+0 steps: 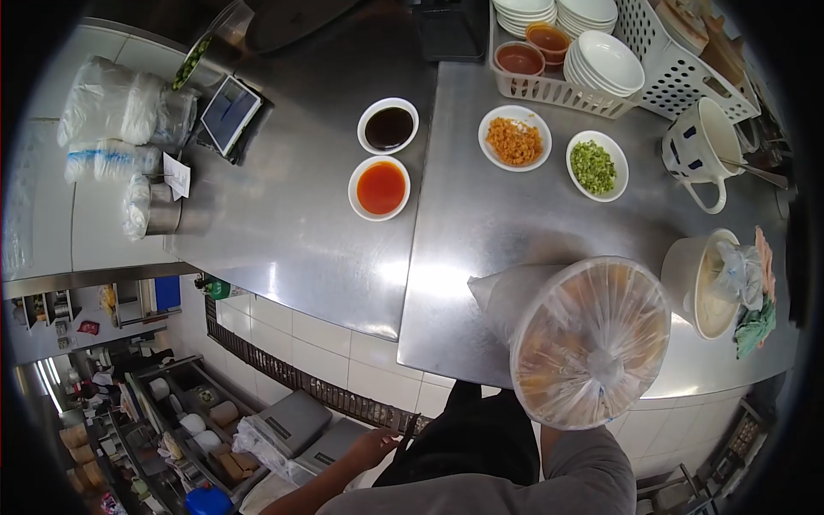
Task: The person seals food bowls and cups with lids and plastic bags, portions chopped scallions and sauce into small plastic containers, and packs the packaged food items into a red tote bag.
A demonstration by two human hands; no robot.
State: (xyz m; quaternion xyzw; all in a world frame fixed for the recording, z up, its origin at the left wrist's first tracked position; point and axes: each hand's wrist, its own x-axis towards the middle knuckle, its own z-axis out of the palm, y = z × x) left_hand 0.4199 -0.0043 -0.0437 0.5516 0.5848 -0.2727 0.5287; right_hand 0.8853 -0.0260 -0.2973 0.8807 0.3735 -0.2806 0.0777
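Down by my dark trousers, my left hand (375,446) is closed around a thin dark object (407,436). My right forearm reaches up behind a large round container wrapped in clear plastic (592,343), which hides that hand and its fingers. Orange pieces show through the plastic, gathered into a knot. The container is at the front edge of the steel counter (481,257). Beyond it are bowls of orange bits (515,142) and chopped green pieces (593,166). Further left are bowls of dark sauce (389,129) and red-orange sauce (381,188).
A white tub (687,275) with a plastic bag and a large mug (704,146) stand right. Behind are a basket (558,96) of white bowls and sauce cups. A tablet (230,116) and plastic-wrapped stacks (103,103) lie left. Grey bins (292,422) stand below.
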